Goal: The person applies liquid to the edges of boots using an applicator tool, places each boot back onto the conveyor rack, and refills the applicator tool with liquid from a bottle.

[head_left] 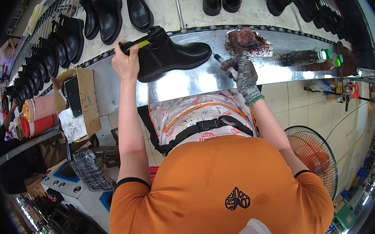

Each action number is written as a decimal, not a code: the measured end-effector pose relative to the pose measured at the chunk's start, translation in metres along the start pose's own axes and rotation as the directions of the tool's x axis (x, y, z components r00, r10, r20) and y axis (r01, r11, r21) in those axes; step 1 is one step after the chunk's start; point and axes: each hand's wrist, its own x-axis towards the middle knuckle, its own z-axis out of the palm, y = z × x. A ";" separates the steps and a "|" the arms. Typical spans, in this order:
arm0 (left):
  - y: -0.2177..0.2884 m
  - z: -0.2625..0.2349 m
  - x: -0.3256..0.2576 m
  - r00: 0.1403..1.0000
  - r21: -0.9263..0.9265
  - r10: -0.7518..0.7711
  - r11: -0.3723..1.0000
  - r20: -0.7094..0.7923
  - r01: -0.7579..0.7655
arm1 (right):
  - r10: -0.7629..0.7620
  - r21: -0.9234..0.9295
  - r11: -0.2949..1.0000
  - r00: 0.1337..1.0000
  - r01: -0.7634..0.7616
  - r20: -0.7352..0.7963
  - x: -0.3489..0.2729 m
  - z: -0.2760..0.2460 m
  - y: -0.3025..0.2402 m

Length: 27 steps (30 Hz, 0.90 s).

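A black ankle boot [171, 54] lies over the metal ledge with its toe pointing right. My bare left hand [126, 63] is closed around the top of its shaft, by the yellow-green lining. My right hand [247, 78], in a grey knitted glove with dark stains, is closed on a slim tool with a pale handle and a dark tip [219, 58]; its exact kind is unclear. That tip is close to the boot's toe. Just beyond the glove sits a clump of reddish-brown, crumbly material [247, 42] on a stained sheet.
Black boots [109, 17] line the conveyor [187, 7] beyond the metal ledge [159, 93]. Bottles [304, 57] with dark contents lie at right. A cardboard box [90, 98] stands at left, beside red and pink containers [39, 106]. A fan [314, 155] is at lower right.
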 end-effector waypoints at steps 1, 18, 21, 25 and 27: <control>0.003 -0.004 -0.007 1.000 -0.017 0.009 1.000 0.012 -0.009 | 0.001 -0.001 1.000 1.000 -0.001 0.001 0.001 0.000 0.000; 0.079 -0.043 -0.070 0.784 -0.106 -0.483 0.822 0.389 0.560 | -0.234 -0.266 0.920 0.948 0.287 0.214 0.008 0.015 -0.014; 0.087 -0.046 -0.080 0.674 -0.265 -0.514 0.655 0.530 0.708 | -0.383 -0.397 0.790 0.882 0.466 0.274 0.007 0.019 -0.013; 0.086 -0.046 -0.094 0.545 -0.333 -0.521 0.448 0.657 0.830 | -0.442 -0.365 0.755 0.834 0.545 0.331 0.002 0.017 -0.011; 0.087 -0.046 -0.097 0.482 -0.331 -0.541 0.357 0.689 0.873 | -0.417 -0.261 0.821 0.845 0.508 0.335 -0.001 0.017 -0.006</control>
